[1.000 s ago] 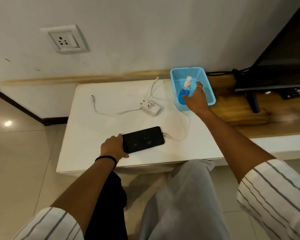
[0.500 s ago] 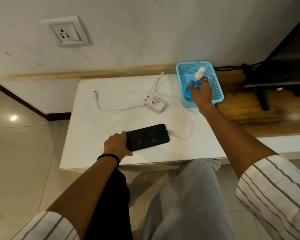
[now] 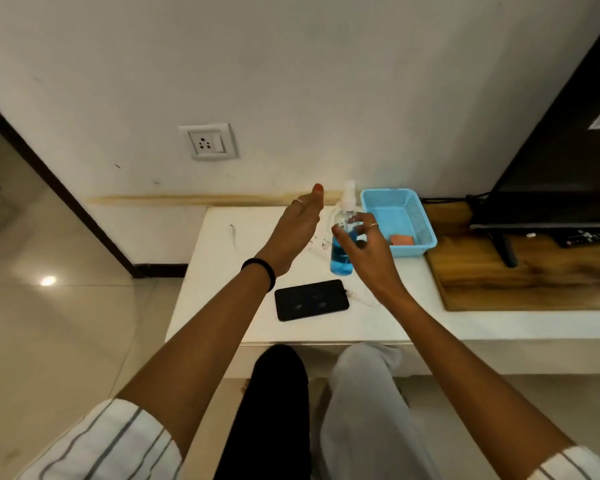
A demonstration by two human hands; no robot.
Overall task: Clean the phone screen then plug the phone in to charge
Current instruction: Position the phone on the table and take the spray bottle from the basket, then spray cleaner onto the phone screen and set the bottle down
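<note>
Head view looks down on a white table (image 3: 222, 306) set against a wall, and the phone (image 3: 311, 300) lies flat on it, dark screen up, near the table's front edge and touched by neither hand. Just beyond the phone, toward the wall, the right hand (image 3: 368, 247) holds a clear spray bottle (image 3: 343, 237) upright above the table — thumb on one side, curled fingers on the other, wrapped round its middle. The bottle is blue with liquid in its lower part and carries a white spray top. The left hand (image 3: 300, 230) is raised beside the bottle, to the left of it and apart from it, fingers straight and spread, holding nothing; a black band circles that wrist. A white cable (image 3: 359, 299) runs out from the phone's right end and passes under the right forearm; whether it is plugged into the phone I cannot tell. To the right of the bottle, at the back of the table, stands a blue basket (image 3: 420, 220) with an orange-red item (image 3: 401, 240) lying in it. On the wall behind the table — up and to the left of the bottle — sits a wall socket (image 3: 208, 142). Right of the basket is a wooden surface (image 3: 534, 278) bearing a dark screen (image 3: 561, 168) on a stand.
</note>
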